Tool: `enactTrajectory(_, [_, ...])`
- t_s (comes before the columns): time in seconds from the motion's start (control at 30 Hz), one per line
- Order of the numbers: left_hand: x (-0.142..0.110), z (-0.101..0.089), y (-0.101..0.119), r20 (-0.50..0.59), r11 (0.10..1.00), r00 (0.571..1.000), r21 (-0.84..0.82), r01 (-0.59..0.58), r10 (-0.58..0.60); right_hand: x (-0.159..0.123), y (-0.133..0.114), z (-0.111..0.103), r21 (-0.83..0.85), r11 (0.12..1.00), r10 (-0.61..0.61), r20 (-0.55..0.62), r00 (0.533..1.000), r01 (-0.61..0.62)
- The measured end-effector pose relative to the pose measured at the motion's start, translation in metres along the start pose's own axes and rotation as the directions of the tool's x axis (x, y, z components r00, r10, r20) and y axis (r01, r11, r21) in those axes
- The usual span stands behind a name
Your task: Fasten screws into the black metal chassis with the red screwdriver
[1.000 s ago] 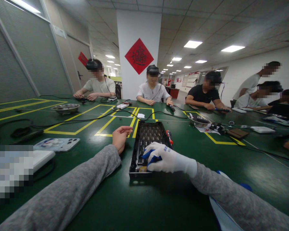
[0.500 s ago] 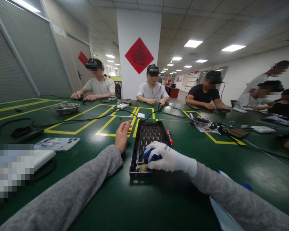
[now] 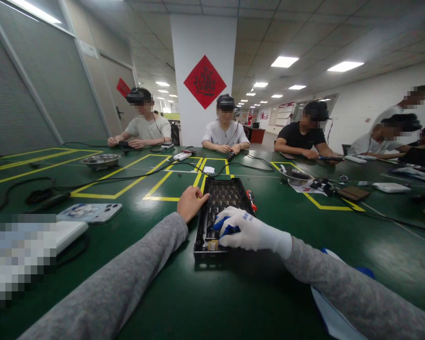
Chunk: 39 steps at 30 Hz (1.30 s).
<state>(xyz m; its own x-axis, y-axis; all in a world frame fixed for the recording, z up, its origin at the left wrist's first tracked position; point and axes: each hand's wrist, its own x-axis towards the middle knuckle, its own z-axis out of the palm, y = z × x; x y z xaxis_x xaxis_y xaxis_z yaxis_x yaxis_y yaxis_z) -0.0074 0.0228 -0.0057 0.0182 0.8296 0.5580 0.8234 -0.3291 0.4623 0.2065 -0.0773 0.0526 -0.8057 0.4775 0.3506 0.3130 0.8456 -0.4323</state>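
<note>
head: tray (image 3: 208,255) partly beneath hands (image 3: 192,204) (image 3: 246,230), apparently

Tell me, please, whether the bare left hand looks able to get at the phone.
Probably yes: the left hand is at the left edge of the black tray, the phone lies flat on the table farther left, and nothing visible stands between hand and phone.
</note>
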Motion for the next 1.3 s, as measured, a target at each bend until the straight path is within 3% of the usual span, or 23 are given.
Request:
enactTrajectory(0.13, [0.006,-0.006,-0.001,0.176,0.997,0.983,0.038,-0.064,0.057,-0.001,0.000,0.000,-0.012,1.000,-0.015,-0.006,1.000,0.015])
enactTrajectory(0.47, [0.024,-0.013,-0.003,0.388,0.981,0.911,0.071,-0.179,0.138,0.000,0.001,0.001,-0.032,0.999,-0.003,0.001,1.000,0.004])
enactTrajectory(0.67, [0.021,-0.013,-0.001,0.380,0.984,0.917,0.073,-0.163,0.123,-0.001,0.001,-0.001,-0.025,1.000,-0.003,0.013,1.000,0.003])
enactTrajectory(0.9, [0.004,-0.003,-0.002,0.248,0.998,0.968,0.041,-0.041,0.030,0.001,0.000,0.000,-0.021,1.000,-0.022,-0.002,1.000,0.022])
enactTrajectory(1.3, [-0.004,-0.003,-0.007,0.259,0.997,0.966,-0.078,-0.001,0.021,0.000,0.003,-0.002,0.100,0.995,0.009,0.016,1.000,-0.011])
